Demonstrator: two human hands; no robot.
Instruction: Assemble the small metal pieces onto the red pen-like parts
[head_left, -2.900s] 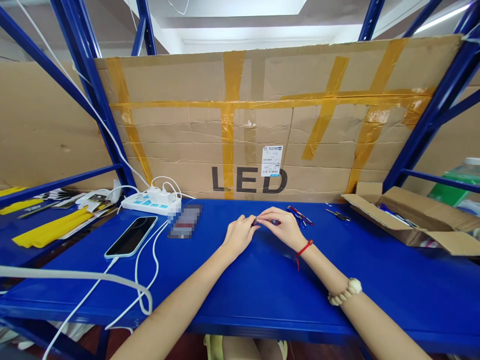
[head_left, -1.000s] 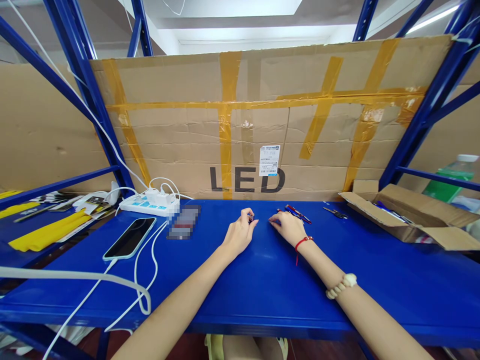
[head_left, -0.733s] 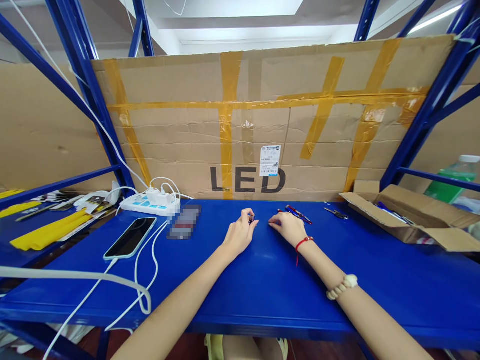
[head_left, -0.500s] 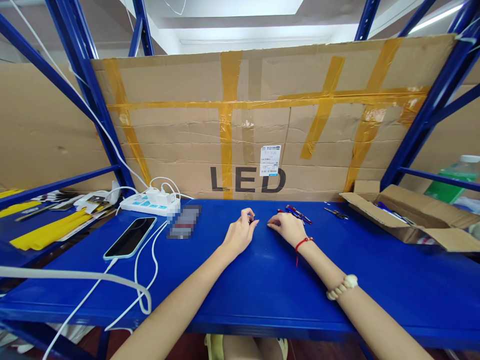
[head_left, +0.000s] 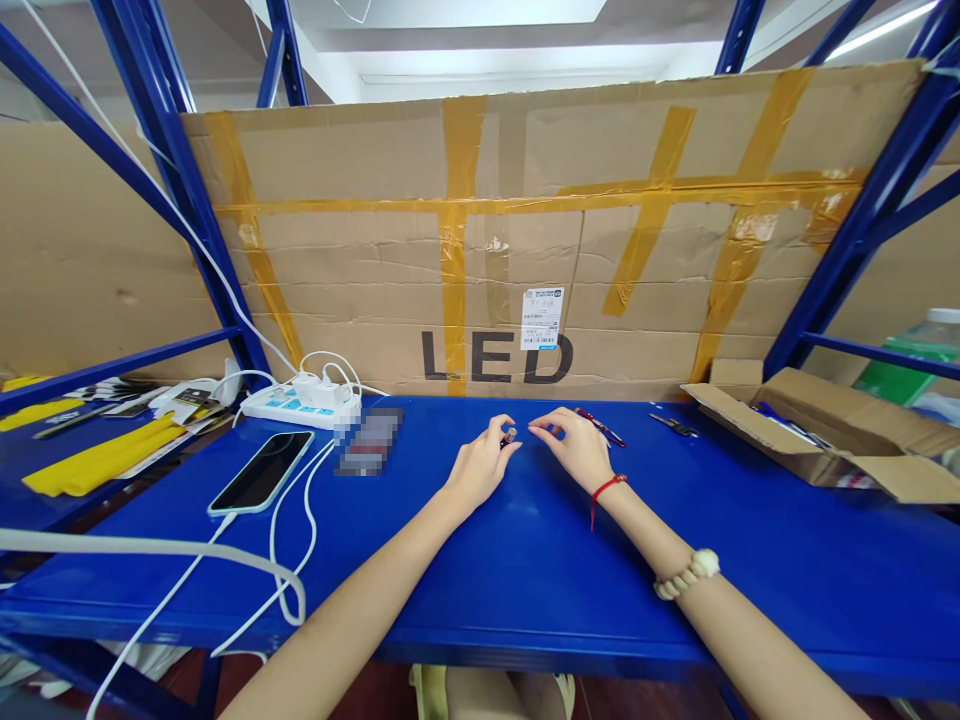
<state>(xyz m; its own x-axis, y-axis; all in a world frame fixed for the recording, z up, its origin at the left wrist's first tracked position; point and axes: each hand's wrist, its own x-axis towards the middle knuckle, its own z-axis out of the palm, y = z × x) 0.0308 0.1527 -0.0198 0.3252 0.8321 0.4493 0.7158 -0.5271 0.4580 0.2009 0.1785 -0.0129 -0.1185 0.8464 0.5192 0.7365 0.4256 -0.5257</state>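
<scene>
My left hand (head_left: 480, 465) rests on the blue shelf top (head_left: 525, 560) and pinches a small dark and silver part (head_left: 510, 435) between thumb and forefinger. My right hand (head_left: 574, 448) hovers just to its right, fingers curled into a pinch around something too small to name, its fingertips a short way from the part. Red and blue pens (head_left: 600, 427) lie just behind the right hand. A red string and a bead bracelet are on my right wrist.
A phone (head_left: 262, 472) on a white cable lies at the left, with a power strip (head_left: 300, 403) behind it. An open cardboard box (head_left: 817, 440) stands at the right, small snips (head_left: 675, 426) near it. A taped cardboard wall marked LED (head_left: 495, 250) closes the back. Yellow strips (head_left: 97, 462) lie far left.
The hands, joined at first, drew apart. My right hand reached down by the pens, then lifted and came back toward the part held in my left hand.
</scene>
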